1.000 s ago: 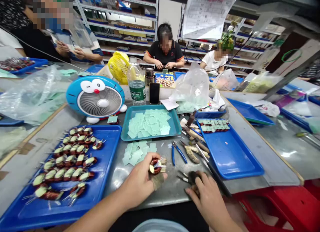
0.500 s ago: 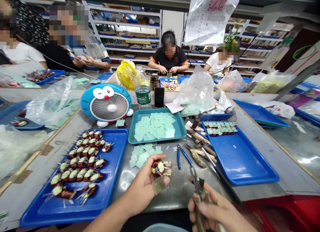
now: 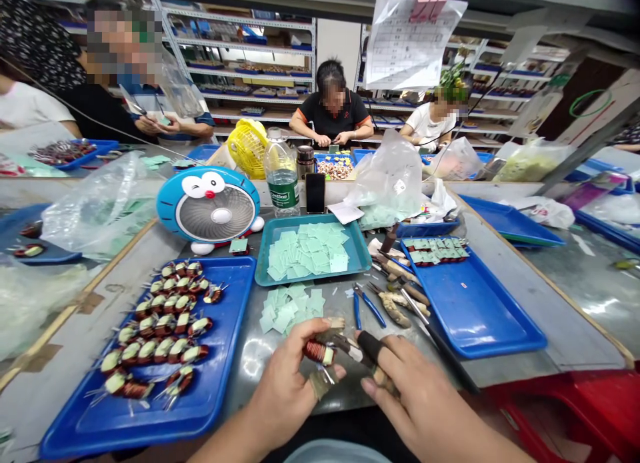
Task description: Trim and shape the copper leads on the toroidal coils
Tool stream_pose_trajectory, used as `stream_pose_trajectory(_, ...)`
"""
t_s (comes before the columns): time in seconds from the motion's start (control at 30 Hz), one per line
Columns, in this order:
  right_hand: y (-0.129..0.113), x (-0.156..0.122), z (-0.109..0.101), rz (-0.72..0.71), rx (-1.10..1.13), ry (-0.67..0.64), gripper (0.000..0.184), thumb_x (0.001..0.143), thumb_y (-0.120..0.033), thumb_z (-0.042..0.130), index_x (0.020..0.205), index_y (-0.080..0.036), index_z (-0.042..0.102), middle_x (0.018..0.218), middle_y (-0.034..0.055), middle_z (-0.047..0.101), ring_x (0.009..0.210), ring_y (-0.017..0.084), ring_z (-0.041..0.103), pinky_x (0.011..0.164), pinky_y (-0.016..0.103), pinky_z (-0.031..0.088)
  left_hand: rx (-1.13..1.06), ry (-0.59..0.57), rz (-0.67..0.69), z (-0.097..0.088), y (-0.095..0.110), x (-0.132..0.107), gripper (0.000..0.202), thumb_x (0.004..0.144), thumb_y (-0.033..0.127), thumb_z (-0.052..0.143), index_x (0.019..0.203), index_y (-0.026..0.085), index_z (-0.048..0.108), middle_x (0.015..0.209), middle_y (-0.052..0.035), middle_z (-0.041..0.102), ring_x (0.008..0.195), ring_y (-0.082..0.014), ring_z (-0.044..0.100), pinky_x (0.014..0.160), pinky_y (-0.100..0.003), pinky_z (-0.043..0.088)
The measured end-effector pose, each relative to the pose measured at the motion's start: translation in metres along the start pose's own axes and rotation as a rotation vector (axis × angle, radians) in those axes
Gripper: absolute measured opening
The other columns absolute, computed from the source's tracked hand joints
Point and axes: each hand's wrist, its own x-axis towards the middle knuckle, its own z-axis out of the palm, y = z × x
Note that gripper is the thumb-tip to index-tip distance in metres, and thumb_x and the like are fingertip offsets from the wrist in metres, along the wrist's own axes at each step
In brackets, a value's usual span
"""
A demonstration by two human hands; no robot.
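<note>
My left hand [image 3: 293,366] grips a copper-wound toroidal coil [image 3: 319,352] between thumb and fingers, with a tape wrap on one finger. My right hand [image 3: 420,400] is shut on a pair of pliers [image 3: 350,350], whose jaws reach close to the coil. A black finger cot covers one finger of that hand. Loose pale green insulating squares [image 3: 289,308] lie just beyond my hands. A blue tray [image 3: 220,356] to the left holds rows of finished coils, and a teal tray [image 3: 310,280] holds more squares.
Hand tools with wrapped handles [image 3: 395,296] and blue-handled cutters [image 3: 367,306] lie right of the squares, beside a second blue tray [image 3: 475,316]. Farther back stand a cartoon-faced fan [image 3: 207,210], a water bottle [image 3: 281,176] and a plastic bag [image 3: 390,183]. A co-worker [image 3: 330,110] sits opposite.
My right hand has swung the pliers from the lower right to the coil. The coil has turned in my left hand, now showing its copper winding.
</note>
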Motion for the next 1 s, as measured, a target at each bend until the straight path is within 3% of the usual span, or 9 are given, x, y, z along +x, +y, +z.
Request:
stream_pose_trajectory(0.1, 0.005, 0.0, -0.001, -0.06, -0.103, 0.032, 0.006, 0.096, -0.017, 0.054, 0.095, -0.022, 0.058, 0.096, 0.0064, 0.059, 0.087, 0.024, 0.058, 0.076, 0.036, 0.048, -0.072, -0.057, -0.073, -0.006, 0.004, 0.0, 0.057, 0.081, 0.04, 0.078, 0.129, 0.027, 0.049, 0.115, -0.0052, 0.065, 0.09, -0.0132, 0.063, 0.087, -0.027, 0.052)
stream_pose_trajectory(0.23, 0.012, -0.003, -0.001, -0.08, -0.151, 0.049, 0.014, 0.097, -0.014, 0.051, 0.105, -0.022, 0.06, 0.101, 0.0079, 0.06, 0.09, 0.025, 0.057, 0.079, 0.039, 0.048, -0.486, -0.293, -0.216, -0.014, 0.008, -0.001, 0.085, 0.06, 0.049, 0.092, 0.13, 0.026, 0.05, 0.111, -0.004, 0.061, 0.096, -0.0142, 0.063, 0.087, -0.025, 0.051)
stream_pose_trajectory(0.3, 0.016, -0.005, 0.002, -0.082, -0.16, 0.069, 0.025, 0.098, -0.014, 0.05, 0.118, -0.024, 0.06, 0.104, 0.0086, 0.061, 0.092, 0.026, 0.057, 0.08, 0.04, 0.048, -0.581, -0.315, -0.241, -0.015, 0.009, -0.003, 0.08, 0.064, 0.054, 0.089, 0.128, 0.023, 0.052, 0.107, -0.0044, 0.061, 0.096, -0.0142, 0.063, 0.086, -0.025, 0.051)
stream_pose_trajectory(0.37, 0.018, -0.007, 0.007, -0.058, -0.126, 0.117, 0.035, 0.098, -0.016, 0.05, 0.131, -0.027, 0.057, 0.111, 0.0096, 0.062, 0.097, 0.028, 0.057, 0.085, 0.043, 0.048, -0.519, -0.234, -0.234, -0.014, 0.009, -0.004, 0.059, 0.08, 0.051, 0.078, 0.125, 0.022, 0.053, 0.111, -0.0064, 0.062, 0.101, -0.0144, 0.063, 0.09, -0.025, 0.051)
stream_pose_trajectory(0.5, 0.016, -0.012, 0.021, 0.214, 0.365, 0.19, 0.029, 0.101, -0.034, 0.054, 0.127, -0.023, 0.058, 0.107, 0.0092, 0.066, 0.096, 0.024, 0.062, 0.085, 0.037, 0.051, -0.199, -0.068, -0.043, -0.014, 0.008, -0.005, 0.048, 0.089, 0.035, 0.071, 0.131, 0.029, 0.047, 0.137, -0.0071, 0.056, 0.123, -0.0174, 0.059, 0.108, -0.029, 0.047)
stream_pose_trajectory(0.6, 0.002, -0.007, 0.027, 0.442, 0.919, 0.13, 0.036, 0.096, -0.052, 0.061, 0.109, -0.019, 0.059, 0.082, 0.0029, 0.065, 0.075, 0.017, 0.062, 0.07, 0.027, 0.05, 0.123, -0.037, 0.148, -0.016, 0.01, -0.004, 0.043, 0.092, 0.029, 0.065, 0.132, 0.032, 0.048, 0.133, -0.0049, 0.06, 0.122, -0.0167, 0.061, 0.108, -0.028, 0.048)
stream_pose_trajectory(0.67, -0.012, 0.002, 0.025, 0.443, 1.099, 0.108, 0.041, 0.091, -0.057, 0.066, 0.101, -0.018, 0.06, 0.076, 0.0007, 0.062, 0.069, 0.014, 0.058, 0.065, 0.024, 0.047, 0.299, -0.042, 0.271, -0.018, 0.012, -0.004, 0.045, 0.093, 0.025, 0.063, 0.134, 0.033, 0.048, 0.128, -0.0045, 0.063, 0.12, -0.0163, 0.062, 0.104, -0.026, 0.051)
stream_pose_trajectory(0.87, -0.037, 0.025, 0.01, 0.345, 1.035, 0.123, 0.039, 0.092, -0.056, 0.064, 0.088, -0.018, 0.062, 0.078, 0.0013, 0.062, 0.076, 0.016, 0.059, 0.073, 0.025, 0.051, 0.575, 0.052, 0.632, -0.016, 0.004, -0.003, 0.05, 0.092, 0.019, 0.065, 0.14, 0.022, 0.051, 0.127, -0.0103, 0.066, 0.117, -0.0164, 0.064, 0.101, -0.024, 0.054)
stream_pose_trajectory(1.0, -0.038, 0.02, 0.019, 0.293, 0.98, 0.18, 0.034, 0.097, -0.05, 0.06, 0.106, -0.017, 0.064, 0.1, 0.0073, 0.07, 0.096, 0.02, 0.065, 0.089, 0.029, 0.053, 0.64, 0.113, 0.752, -0.016, -0.006, -0.003, 0.051, 0.091, 0.016, 0.066, 0.141, 0.014, 0.053, 0.128, -0.0131, 0.066, 0.119, -0.0163, 0.063, 0.105, -0.025, 0.051)
